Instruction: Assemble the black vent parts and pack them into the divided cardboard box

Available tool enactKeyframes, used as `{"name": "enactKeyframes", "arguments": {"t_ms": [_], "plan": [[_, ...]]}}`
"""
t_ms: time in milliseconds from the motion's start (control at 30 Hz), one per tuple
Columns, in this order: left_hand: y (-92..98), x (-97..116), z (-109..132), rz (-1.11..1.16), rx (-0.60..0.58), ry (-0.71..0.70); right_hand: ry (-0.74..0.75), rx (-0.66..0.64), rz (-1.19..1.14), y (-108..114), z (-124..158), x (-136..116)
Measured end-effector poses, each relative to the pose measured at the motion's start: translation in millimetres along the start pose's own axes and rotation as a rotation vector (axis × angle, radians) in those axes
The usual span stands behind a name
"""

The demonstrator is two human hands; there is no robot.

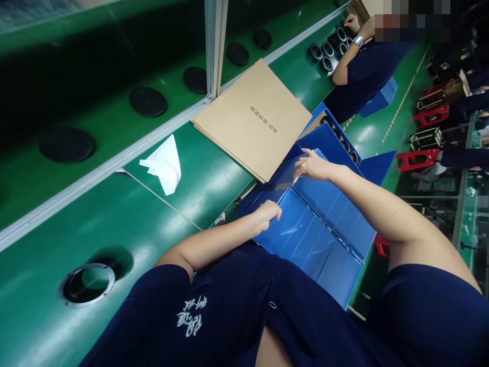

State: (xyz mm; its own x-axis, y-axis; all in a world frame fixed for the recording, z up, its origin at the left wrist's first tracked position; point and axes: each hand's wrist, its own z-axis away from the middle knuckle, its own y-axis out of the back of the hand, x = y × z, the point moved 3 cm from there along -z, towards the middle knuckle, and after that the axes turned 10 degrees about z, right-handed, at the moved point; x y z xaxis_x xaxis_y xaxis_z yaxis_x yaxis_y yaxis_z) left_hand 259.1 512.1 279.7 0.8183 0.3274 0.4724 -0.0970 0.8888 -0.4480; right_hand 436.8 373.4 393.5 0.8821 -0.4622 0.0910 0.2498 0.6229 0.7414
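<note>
Fingers of the left hand (267, 216) curl together at the edge of a blue box (313, 239) beside the green surface (206, 168); I cannot tell whether they pinch anything. That forearm slants in low. Just beyond, the right hand (313, 165) reaches across the box, wrist bent, fingers bunched at a small white strip (295, 179) by the end of a shiny seam (326, 224), apparently pinching it. The step looks like working on that seam; the next move likely calls for a steady left hold and careful right fingers. Farther off lie cardboard sheets (255, 120), then a co-worker's arm (346, 66).
</note>
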Motion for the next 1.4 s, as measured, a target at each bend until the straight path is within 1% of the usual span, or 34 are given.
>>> {"name": "enactKeyframes", "arguments": {"t_ms": [100, 167, 267, 367, 500, 567, 633, 700, 733, 800, 833, 867, 900, 933, 967, 1000, 1033, 1067, 1100, 1133, 1167, 1200, 1233, 1267, 1300, 1367, 1400], "plan": [[0.0, -0.4, 6.9, -0.033, 0.08, 0.029, 0.063, -0.04, 0.025, -6.8, -15.9, 4.3], [-0.5, 0.4, 11.6, -0.05, 0.103, 0.036, 0.093, -0.059, 0.032, -7.8, -28.7, 3.9], [-2.0, 0.4, 15.4, -0.068, 0.107, 0.041, 0.15, -0.089, 0.006, -7.6, -44.2, 3.7], [-2.3, -2.0, 14.2, -0.063, 0.104, 0.041, 0.181, -0.105, -0.069, -9.0, -55.1, 4.8], [-2.4, -5.1, 11.4, -0.056, 0.116, 0.028, 0.241, -0.175, -0.058, -22.1, -68.9, 0.1], [-4.4, -4.6, 12.8, -0.063, 0.119, 0.033, 0.254, -0.179, -0.016, -30.2, -77.2, -2.2], [-7.9, -2.7, 16.6, -0.07, 0.09, 0.044, 0.214, -0.179, -0.01, -35.2, -84.1, 1.6], [-9.8, 0.0, 21.8, -0.083, 0.054, 0.055, 0.134, -0.161, -0.029, -31.8, -84.7, 14.2], [-9.4, 1.2, 24.5, -0.083, 0.036, 0.061, 0.079, -0.123, -0.032, -25.2, -81.4, 23.5], [-5.5, 3.9, 29.2, -0.054, -0.003, 0.053, -0.065, 0.027, -0.006, -2.2, -66.8, 42.6], [-2.7, 5.8, 31.2, -0.031, -0.019, 0.021, -0.153, 0.119, 0.009, 12.2, -56.4, 49.0], [0.3, 8.5, 33.1, -0.011, -0.021, -0.041, -0.24, 0.204, -0.002, 26.3, -45.3, 51.0], [3.1, 11.8, 35.0, 0.0, -0.005, -0.13, -0.315, 0.276, -0.063, 38.1, -35.0, 47.2], [5.2, 15.7, 36.8, 0.003, 0.029, -0.238, -0.369, 0.347, -0.187, 46.2, -26.8, 37.5], [6.1, 19.6, 38.2, 0.008, 0.069, -0.351, -0.392, 0.406, -0.368, 49.4, -21.6, 22.2], [5.5, 23.3, 38.3, 0.024, 0.092, -0.458, -0.376, 0.451, -0.599, 47.5, -20.2, 2.4], [4.1, 26.8, 36.2, 0.06, 0.084, -0.548, -0.346, 0.493, -0.853, 41.4, -21.9, -19.7], [3.0, 30.0, 31.6, 0.116, 0.046, -0.613, -0.297, 0.485, -1.083, 31.9, -27.0, -43.4], [3.5, 32.9, 24.8, 0.176, -0.01, -0.65, -0.268, 0.463, -1.255, 21.1, -33.7, -65.8], [6.7, 35.7, 17.1, 0.227, -0.059, -0.663, -0.258, 0.445, -1.375, 10.8, -40.6, -85.7], [13.1, 38.5, 9.5, 0.262, -0.082, -0.656, -0.263, 0.449, -1.446, 2.2, -46.2, -101.5], [23.0, 41.6, 3.1, 0.281, -0.061, -0.634, -0.288, 0.49, -1.476, -4.3, -48.9, -112.4], [35.9, 45.4, -1.2, 0.283, 0.012, -0.604, -0.327, 0.556, -1.474, -9.5, -47.8, -118.3], [51.1, 50.2, -3.2, 0.26, 0.136, -0.568, -0.376, 0.629, -1.449, -14.3, -42.4, -120.0], [67.1, 56.6, -3.0, 0.22, 0.286, -0.529, -0.433, 0.688, -1.409, -20.4, -32.6, -118.4], [95.9, 73.6, 0.5, 0.09, 0.571, -0.446, -0.58, 0.732, -1.325, -41.7, -1.1, -110.8], [105.8, 83.9, 0.8, 0.019, 0.619, -0.425, -0.671, 0.73, -1.297, -58.5, 19.9, -107.3]]}}
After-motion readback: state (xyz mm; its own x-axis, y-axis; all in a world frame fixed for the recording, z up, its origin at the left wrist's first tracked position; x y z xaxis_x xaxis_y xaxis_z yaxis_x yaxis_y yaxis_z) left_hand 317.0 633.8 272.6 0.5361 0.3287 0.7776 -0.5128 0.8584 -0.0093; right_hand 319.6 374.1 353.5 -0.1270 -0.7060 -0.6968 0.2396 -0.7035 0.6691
